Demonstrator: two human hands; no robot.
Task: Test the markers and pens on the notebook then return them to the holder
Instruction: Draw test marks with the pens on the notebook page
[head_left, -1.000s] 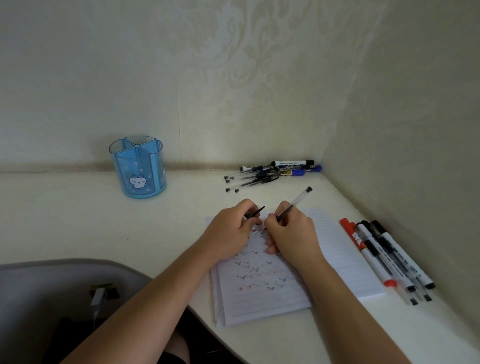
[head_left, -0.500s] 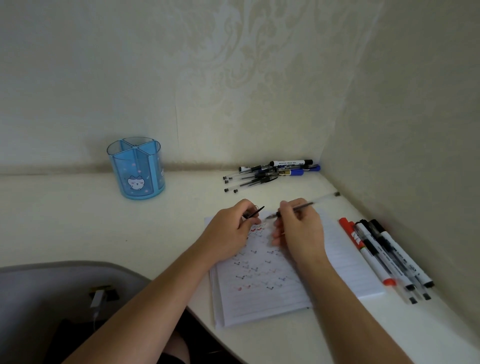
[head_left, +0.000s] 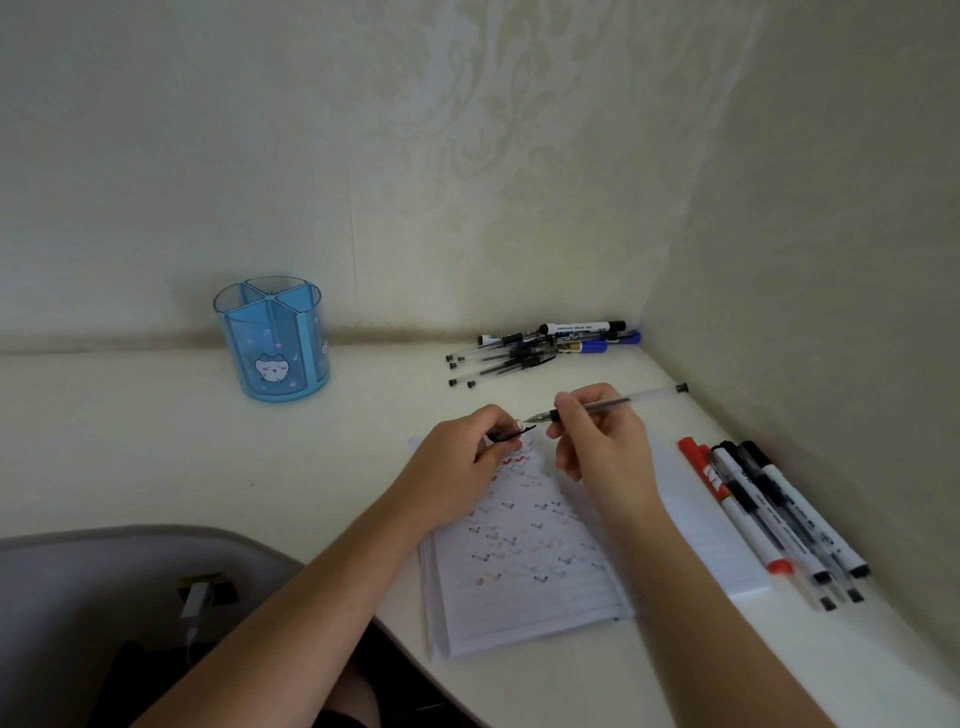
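The pen (head_left: 644, 397) has lifted; cap (head_left: 511, 434) half-hidden.

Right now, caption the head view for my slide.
Right hand points an uncapped pen at the cap in the left hand, above a marked notebook.

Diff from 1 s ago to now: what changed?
The right hand lifted the clear black-tipped pen off the white lined notebook and swung it from steep to nearly level, tip toward the clear black-clipped pen cap pinched by the left hand. Left hand, blue plastic holder, far pen pile and marker row stayed put.
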